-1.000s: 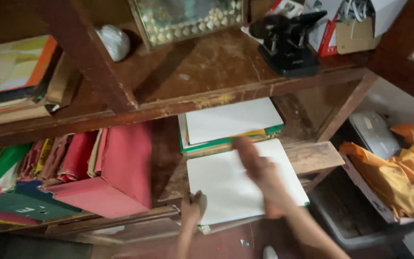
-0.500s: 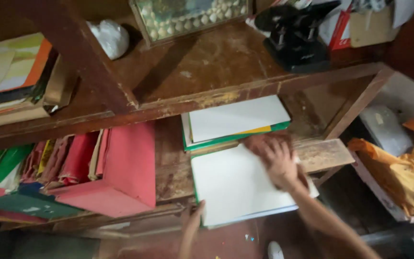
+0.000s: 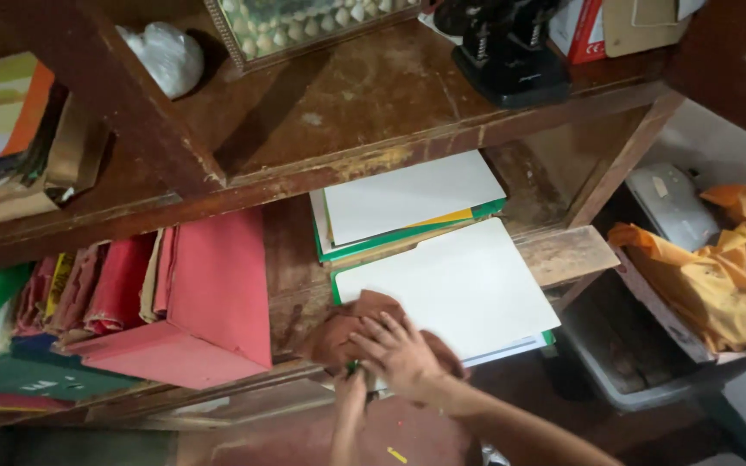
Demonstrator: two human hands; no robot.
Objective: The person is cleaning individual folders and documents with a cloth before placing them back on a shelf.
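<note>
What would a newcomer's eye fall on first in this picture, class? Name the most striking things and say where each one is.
At the bottom centre, the right hand presses a brown cloth onto the near corner of a white folder on the wooden shelf, with the left hand just below. A red box file leans at the left, and an orange cloth is heaped at the right.
</note>
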